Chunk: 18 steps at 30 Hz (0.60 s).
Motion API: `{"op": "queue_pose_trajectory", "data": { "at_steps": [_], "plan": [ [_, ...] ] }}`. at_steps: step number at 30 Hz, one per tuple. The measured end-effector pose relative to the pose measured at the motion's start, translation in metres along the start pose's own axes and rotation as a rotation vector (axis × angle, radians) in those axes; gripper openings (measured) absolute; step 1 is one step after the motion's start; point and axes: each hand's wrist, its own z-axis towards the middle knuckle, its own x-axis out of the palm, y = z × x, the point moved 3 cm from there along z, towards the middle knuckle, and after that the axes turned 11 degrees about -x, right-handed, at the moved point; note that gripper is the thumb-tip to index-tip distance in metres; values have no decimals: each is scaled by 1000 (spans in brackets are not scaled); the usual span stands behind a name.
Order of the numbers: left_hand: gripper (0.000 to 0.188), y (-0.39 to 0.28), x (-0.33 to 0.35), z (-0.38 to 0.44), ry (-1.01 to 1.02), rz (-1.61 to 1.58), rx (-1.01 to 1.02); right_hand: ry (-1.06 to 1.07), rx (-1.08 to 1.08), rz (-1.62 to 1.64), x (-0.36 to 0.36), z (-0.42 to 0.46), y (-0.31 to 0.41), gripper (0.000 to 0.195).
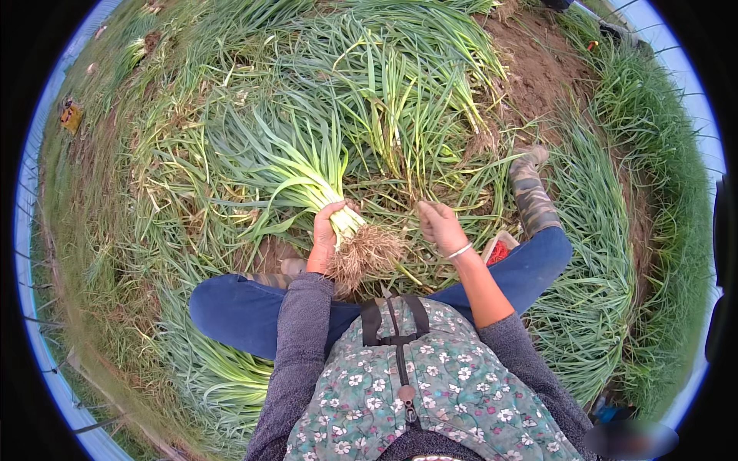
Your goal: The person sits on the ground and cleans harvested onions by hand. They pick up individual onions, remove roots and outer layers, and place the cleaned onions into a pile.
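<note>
A bunch of leek-like plants (323, 187) with long flat green leaves is gripped around its pale stems by my left hand (326, 233). Its shaggy brown roots (364, 256) point down towards my lap, and the leaves fan out up and to the left. My right hand (441, 227), wearing a pale bracelet, is a little right of the roots with its fingers pinched together. Thin yellowed stalks (412, 178) rise just beyond those fingertips. Whether the fingers hold a strand is too small to tell.
Cut green plants (398, 98) lie in heaps ahead. By my right leg is a small pale box (500, 246) holding red bands. More plants (588, 265) lie right, beside bare soil (536, 69). A yellow object (71, 117) is far left; more leaves (230, 380) lie behind my left knee.
</note>
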Motion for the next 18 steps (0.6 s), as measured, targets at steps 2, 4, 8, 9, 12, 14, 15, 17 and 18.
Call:
{"op": "queue_pose_trajectory", "data": {
  "at_steps": [2, 4, 8, 9, 12, 14, 15, 17, 18],
  "plan": [
    [16, 0, 5, -2, 8, -16, 31, -174, -69, -113, -34, -7, 24, 18],
    [15, 6, 11, 4, -26, -9, 26, -89, -340, -1206, -65, -2, 19, 38],
    [19, 16, 12, 4, -85, 76, 34, 95, -191, -827, -3, 21, 20, 61],
    [21, 18, 13, 3, -95, 106, 34, 171, -117, -762, 12, 32, 7, 68],
    [23, 21, 12, 3, -72, 201, -4, 394, -164, -944, 49, 57, -23, 57],
    [23, 21, 5, 3, -137, 193, 30, 466, -263, -925, 56, 65, -36, 53],
    [23, 19, -1, 1, -131, 194, 23, 485, -286, -931, 58, 62, -36, 51],
    [22, 14, -9, -1, -114, 198, 3, 487, -360, -991, 66, 56, -34, 46],
    [20, 17, -11, 2, -164, 170, 37, 468, -407, -1053, 67, 51, -31, 43]
  ]
}}
